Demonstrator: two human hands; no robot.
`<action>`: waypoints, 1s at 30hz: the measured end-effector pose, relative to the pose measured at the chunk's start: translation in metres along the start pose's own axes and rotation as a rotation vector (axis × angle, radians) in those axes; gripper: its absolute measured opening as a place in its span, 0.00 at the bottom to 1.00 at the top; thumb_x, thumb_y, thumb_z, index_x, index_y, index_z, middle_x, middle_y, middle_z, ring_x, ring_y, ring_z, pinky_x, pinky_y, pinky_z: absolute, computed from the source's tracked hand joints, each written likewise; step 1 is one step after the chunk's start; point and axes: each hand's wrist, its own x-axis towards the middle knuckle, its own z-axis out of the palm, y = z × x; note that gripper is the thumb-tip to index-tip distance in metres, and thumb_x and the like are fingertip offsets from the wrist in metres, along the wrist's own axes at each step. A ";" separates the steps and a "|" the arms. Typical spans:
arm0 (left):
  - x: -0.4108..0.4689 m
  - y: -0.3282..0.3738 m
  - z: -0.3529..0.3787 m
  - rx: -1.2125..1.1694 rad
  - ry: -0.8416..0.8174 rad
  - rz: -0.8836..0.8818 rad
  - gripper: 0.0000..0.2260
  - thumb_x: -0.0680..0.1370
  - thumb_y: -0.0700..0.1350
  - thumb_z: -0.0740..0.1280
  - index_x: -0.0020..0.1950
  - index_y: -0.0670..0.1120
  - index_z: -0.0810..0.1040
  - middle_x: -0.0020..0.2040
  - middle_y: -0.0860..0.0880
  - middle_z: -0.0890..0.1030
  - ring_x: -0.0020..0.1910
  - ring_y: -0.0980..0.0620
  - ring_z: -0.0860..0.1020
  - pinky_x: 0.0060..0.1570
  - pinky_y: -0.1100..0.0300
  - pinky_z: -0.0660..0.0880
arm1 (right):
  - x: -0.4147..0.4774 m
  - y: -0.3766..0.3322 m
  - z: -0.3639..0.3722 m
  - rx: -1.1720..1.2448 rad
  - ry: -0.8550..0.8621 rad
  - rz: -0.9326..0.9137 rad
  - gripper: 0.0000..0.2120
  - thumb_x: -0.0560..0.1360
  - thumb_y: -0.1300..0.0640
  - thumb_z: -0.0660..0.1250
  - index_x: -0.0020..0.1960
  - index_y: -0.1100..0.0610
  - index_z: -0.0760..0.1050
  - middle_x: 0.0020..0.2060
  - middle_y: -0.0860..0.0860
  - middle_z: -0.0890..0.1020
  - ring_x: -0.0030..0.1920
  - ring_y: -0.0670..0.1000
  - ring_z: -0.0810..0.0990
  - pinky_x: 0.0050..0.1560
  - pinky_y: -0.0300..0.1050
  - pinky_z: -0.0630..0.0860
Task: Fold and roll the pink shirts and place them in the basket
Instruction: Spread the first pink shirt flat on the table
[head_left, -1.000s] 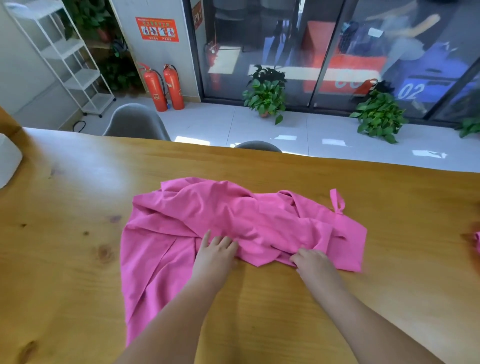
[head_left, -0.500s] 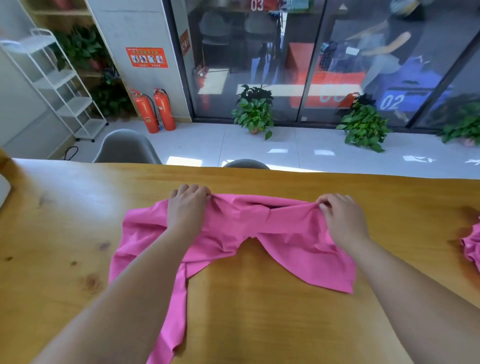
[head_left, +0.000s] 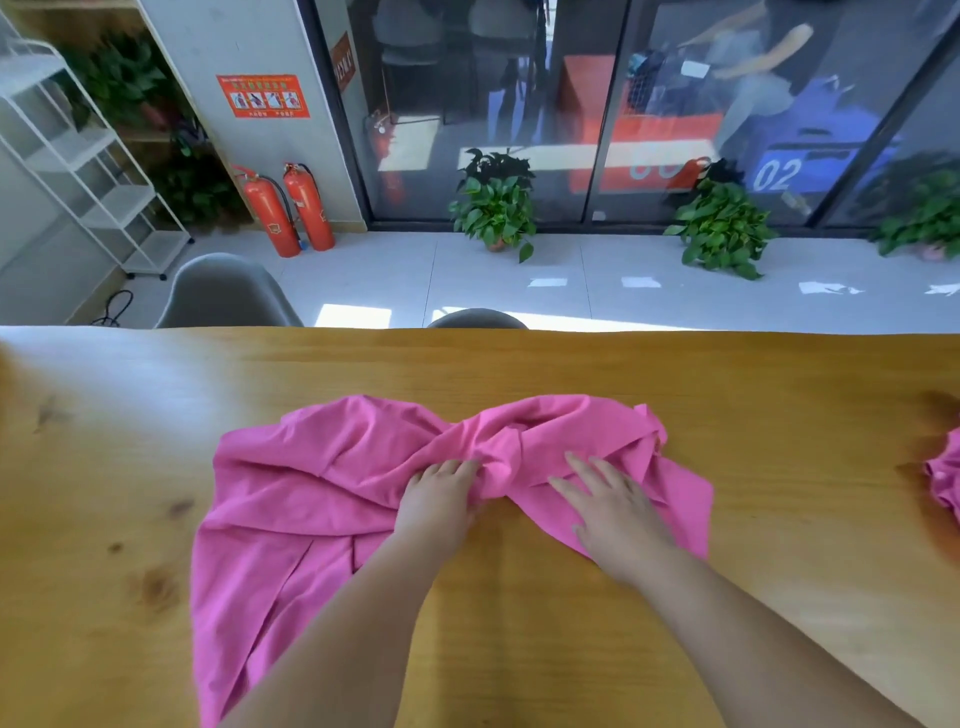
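Head view: left hand (head_left: 439, 501) seemingly grips the pink shirt (head_left: 311, 488); right hand (head_left: 615, 506) presses it, fingers straight.

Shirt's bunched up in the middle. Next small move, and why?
Probably spread the pink shirt flat first: its middle is twisted into a bunch at the left hand, the right hand lies flat on it, so it likely can't fold cleanly yet.

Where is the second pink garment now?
Head view: the other pink garment lies on the table at the frame's right edge, cut off, right of the right hand.
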 end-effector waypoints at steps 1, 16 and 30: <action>0.004 -0.001 -0.001 -0.047 0.041 -0.028 0.22 0.79 0.49 0.68 0.73 0.58 0.76 0.63 0.52 0.83 0.62 0.45 0.82 0.61 0.50 0.77 | 0.001 -0.002 -0.001 -0.007 -0.005 -0.014 0.35 0.85 0.54 0.62 0.86 0.40 0.50 0.86 0.47 0.42 0.85 0.56 0.45 0.84 0.59 0.50; 0.007 -0.043 -0.048 -0.252 0.390 -0.124 0.10 0.83 0.47 0.66 0.63 0.58 0.76 0.65 0.58 0.76 0.55 0.57 0.80 0.46 0.58 0.81 | 0.045 -0.031 -0.005 0.037 0.176 -0.197 0.22 0.85 0.47 0.61 0.79 0.41 0.68 0.86 0.48 0.47 0.85 0.58 0.49 0.82 0.63 0.57; -0.025 -0.031 0.017 -0.223 0.369 -0.118 0.10 0.74 0.53 0.76 0.55 0.57 0.87 0.77 0.47 0.72 0.75 0.39 0.66 0.71 0.37 0.69 | 0.042 -0.052 0.005 -0.033 0.087 -0.271 0.30 0.82 0.50 0.66 0.81 0.36 0.63 0.85 0.50 0.56 0.84 0.59 0.54 0.82 0.61 0.56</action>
